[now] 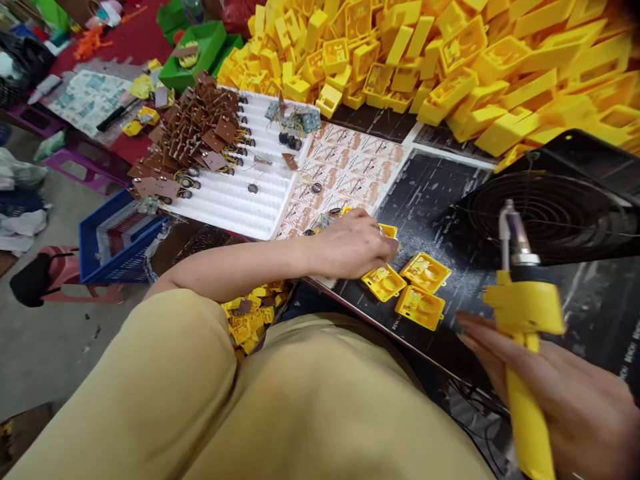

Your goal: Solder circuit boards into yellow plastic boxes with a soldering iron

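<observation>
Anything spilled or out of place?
Whitish smears mark the black worktop beside the open yellow cases; residue or wear, can't tell. One round part lies on the white sheet, apart from the heaped brown boards.

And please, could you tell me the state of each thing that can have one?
Left hand: curled, grip hidden
Right hand: closed around soldering gun
Soldering gun: held; on or off unclear
Three front yellow cases: open side up
Back yellow cases: heaped
Brown boards: heaped
Black fan: motion unclear
Blue basket: open
</observation>
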### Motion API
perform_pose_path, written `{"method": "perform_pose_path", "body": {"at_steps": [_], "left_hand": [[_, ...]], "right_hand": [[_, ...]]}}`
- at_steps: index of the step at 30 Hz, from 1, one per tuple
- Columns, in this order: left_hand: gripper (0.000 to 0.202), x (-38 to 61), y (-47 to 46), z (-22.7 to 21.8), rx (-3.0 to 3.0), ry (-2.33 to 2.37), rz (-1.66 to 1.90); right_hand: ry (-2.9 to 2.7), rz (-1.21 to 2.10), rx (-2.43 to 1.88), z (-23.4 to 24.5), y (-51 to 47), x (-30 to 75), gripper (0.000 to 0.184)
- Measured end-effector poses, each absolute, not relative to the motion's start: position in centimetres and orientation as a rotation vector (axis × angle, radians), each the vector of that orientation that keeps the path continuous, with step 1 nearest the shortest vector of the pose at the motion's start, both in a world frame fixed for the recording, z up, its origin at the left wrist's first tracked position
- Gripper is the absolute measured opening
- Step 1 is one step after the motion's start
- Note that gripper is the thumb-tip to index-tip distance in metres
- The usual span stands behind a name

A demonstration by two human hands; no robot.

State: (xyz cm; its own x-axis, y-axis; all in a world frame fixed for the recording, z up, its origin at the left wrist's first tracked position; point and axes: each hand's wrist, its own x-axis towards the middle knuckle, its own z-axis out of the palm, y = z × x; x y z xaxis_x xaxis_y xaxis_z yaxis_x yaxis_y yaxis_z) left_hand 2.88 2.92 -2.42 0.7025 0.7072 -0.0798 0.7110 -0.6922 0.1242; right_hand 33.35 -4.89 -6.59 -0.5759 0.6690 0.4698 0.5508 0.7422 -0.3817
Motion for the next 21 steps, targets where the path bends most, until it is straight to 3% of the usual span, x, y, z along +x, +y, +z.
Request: {"method": "perform_pose_path", "body": {"at_steps": [3,5,8,12,17,21], "left_hand": [[0.026,-2.3,6.8,-2.7,2.758,1.566,0.093],[0.019,-6.4,10.5,-3.6,2.74,1.795,0.079],[0.03,-11.0,15.3,-5.7,2.75,1.838,0.001],[0.04,-12.7,16.5,-7.2,2.596,1.842,0.081],[0.062,-11.5,12.5,-3.7,2.219,1.702,0.589],[0.056,-9.5,10.0,0.8,2.044,1.561,1.085]], "right_hand": [[-2.431,0.102,-0.762,-6.2,-4.0,32.3,0.062],[-2.426,0.032,-0.733,-6.4,-3.8,31.8,0.054],[-2.44,0.045,-0.756,-7.2,-4.1,31.4,0.044],[-2.427,0.134,-0.915,-8.3,-4.7,31.2,0.051],[-2.33,0.063,-0.953,-8.6,-4.9,29.8,0.046],[-2.242,-0.006,-0.977,-9.0,-4.3,27.3,0.044]]}}
